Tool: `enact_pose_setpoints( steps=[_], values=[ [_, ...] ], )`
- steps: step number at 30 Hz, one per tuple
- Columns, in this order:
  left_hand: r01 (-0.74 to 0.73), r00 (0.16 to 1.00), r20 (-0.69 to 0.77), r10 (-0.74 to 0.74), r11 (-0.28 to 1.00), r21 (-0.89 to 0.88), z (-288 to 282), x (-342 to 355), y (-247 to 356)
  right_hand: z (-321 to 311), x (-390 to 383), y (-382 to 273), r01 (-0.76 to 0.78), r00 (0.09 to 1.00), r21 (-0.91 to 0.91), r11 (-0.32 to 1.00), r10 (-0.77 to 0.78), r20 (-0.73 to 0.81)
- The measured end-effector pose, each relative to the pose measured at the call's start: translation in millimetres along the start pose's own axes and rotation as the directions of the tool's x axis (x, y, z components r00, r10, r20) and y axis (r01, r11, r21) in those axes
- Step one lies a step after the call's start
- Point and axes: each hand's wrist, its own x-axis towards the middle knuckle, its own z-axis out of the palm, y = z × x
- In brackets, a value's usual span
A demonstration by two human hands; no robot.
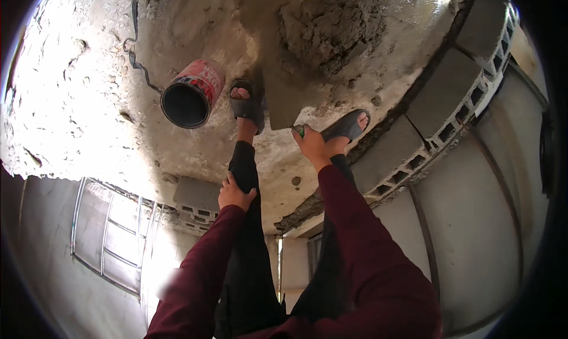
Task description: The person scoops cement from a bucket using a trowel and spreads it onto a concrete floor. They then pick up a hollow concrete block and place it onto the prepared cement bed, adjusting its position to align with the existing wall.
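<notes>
My right hand [310, 144] is closed round a small green grip beside my right sandal [345, 127]. A flat grey plate [286, 109], like a trowel blade, lies just beyond the fingers; its join with the grip is hard to make out. My left hand [233, 195] lies open on my left leg near the knee, holding nothing. Past the feet sits a rough heap of wet grey mortar [334, 31] on the floor. A pink and black bucket [207, 81] lies tipped left of my left sandal [246, 105], its dark mouth toward me.
Grey hollow blocks [447, 81] form a row along the right side, against a pale wall [473, 220]. More blocks [195, 200] stand behind on the left, near a metal frame [109, 238]. A dark strap [139, 66] trails over the rough, wet floor [106, 90].
</notes>
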Motion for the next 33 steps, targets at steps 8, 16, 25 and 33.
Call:
enact_pose_setpoints(
  steps=[8, 16, 25, 33],
  values=[
    [0.026, 0.999, -0.023, -0.026, 0.999, 0.029, 6, 0, -1, -9, 116, -56, 0.061, 0.977, 0.152, 0.987, -0.027, -0.212],
    [0.007, 0.999, -0.033, -0.006, 0.999, 0.037, 2, -3, 7, -72, 144, -117, -0.053, 0.923, 0.759, 0.649, 0.323, -0.211],
    [-0.031, 0.999, 0.029, 0.029, 0.996, 0.079, -19, 4, 7, -104, 10, -27, -0.054, 0.997, 0.901, -0.430, -0.070, 0.027],
    [-0.110, 0.993, -0.013, 0.113, 0.985, 0.136, -13, 14, -9, -33, 68, -77, -0.002, 0.880, 0.942, 0.334, 0.449, -0.157]
  ],
)
